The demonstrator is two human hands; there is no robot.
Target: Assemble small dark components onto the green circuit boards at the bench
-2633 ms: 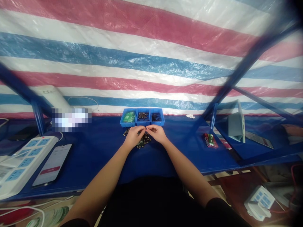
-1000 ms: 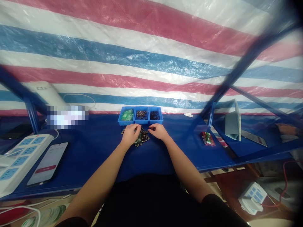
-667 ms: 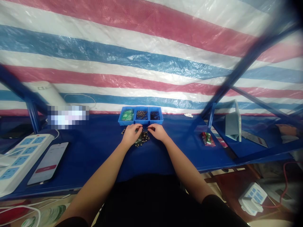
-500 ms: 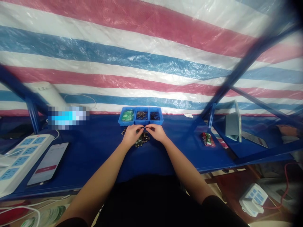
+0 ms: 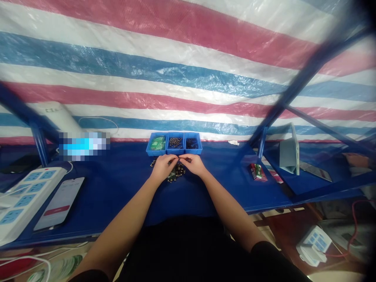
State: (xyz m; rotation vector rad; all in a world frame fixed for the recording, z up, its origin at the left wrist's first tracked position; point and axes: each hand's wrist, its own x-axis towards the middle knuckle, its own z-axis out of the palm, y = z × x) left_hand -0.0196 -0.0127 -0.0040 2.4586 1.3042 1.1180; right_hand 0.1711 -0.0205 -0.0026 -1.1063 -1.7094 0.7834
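My left hand (image 5: pixel 163 166) and my right hand (image 5: pixel 194 164) meet fingertip to fingertip, both pinched closed. Whatever lies between the fingers is too small to make out. Beneath and between them is a loose pile of small dark and brass-coloured parts (image 5: pixel 176 174) on the blue table. Just beyond the hands stand three blue bins in a row. Green items fill the left bin (image 5: pixel 157 143), small brass-and-dark pieces the middle bin (image 5: pixel 175 142), and black pieces the right bin (image 5: pixel 192 143).
A phone (image 5: pixel 60 203) and a white power strip (image 5: pixel 28 199) lie at the left. To the right are a small red-and-green box (image 5: pixel 258 172), a tablet in a stand (image 5: pixel 289 152) and blue frame bars (image 5: pixel 282 105). A striped plastic sheet (image 5: pixel 176 70) hangs behind.
Both hands stay almost in place, fingertips together over the pile. The whole view has shifted very slightly; nothing else visibly differs.
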